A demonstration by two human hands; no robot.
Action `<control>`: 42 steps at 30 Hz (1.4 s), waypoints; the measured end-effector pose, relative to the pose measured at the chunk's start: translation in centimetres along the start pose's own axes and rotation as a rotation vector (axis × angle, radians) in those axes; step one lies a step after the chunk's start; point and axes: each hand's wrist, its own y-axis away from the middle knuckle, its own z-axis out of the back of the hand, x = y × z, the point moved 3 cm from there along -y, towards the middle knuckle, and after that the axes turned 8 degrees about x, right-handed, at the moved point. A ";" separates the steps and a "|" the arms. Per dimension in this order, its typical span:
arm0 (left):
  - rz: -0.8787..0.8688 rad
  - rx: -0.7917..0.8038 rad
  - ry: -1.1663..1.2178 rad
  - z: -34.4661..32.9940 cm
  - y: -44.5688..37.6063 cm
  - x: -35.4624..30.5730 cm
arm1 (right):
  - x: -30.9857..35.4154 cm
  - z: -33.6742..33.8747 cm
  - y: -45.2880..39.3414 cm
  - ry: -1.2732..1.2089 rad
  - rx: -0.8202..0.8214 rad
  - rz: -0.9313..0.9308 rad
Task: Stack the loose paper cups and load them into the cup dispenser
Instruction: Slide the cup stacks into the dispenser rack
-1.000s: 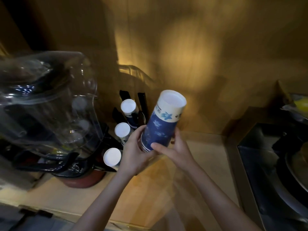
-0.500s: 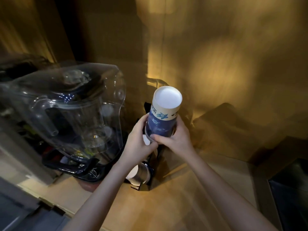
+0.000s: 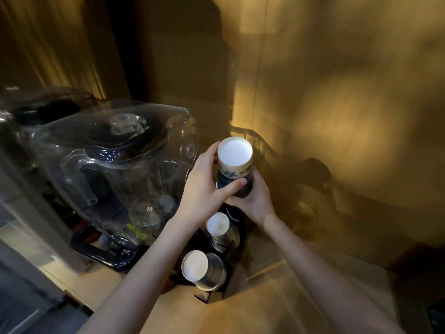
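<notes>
both hands clasped a stack of paper cups [image 3: 234, 168] held upside down, its white base facing the camera, directly above the black cup dispenser [image 3: 216, 247] on the wooden desk [image 3: 277, 307]. the left hand [image 3: 204, 189] wrapped the stack from the side nearer the dispenser's neighbour, a clear blender jug [image 3: 115, 169], with its thumb pressed across the dark blue band of the cups; the right hand [image 3: 255, 201] cupped the lower end of the stack from the opposite side, its grip clamped on the cups as firmly as the left's. the stack's lower end sat just over the rear of the dispenser, though whether it touched the holder could not be told behind the fingers. in front of the stack, two metal tubes of the dispenser each showed a white cup base: one [image 3: 218, 224] just below the hands, another [image 3: 194, 265] nearest the camera. the jug stood on its dark base just beside the dispenser. a dim, amber-lit wall [image 3: 349, 104] rose behind the dispenser.
</notes>
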 end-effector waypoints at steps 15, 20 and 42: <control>0.065 0.019 -0.076 -3.4 -2.5 3.7 | -2.0 0.7 -0.8 0.204 -0.026 -0.027; 0.083 0.114 -0.101 -5.6 -3.0 5.3 | -1.3 1.5 0.0 0.273 -0.107 0.079; 0.234 0.504 -0.406 -6.8 -5.0 6.1 | 1.0 2.9 -0.3 0.553 0.289 -0.137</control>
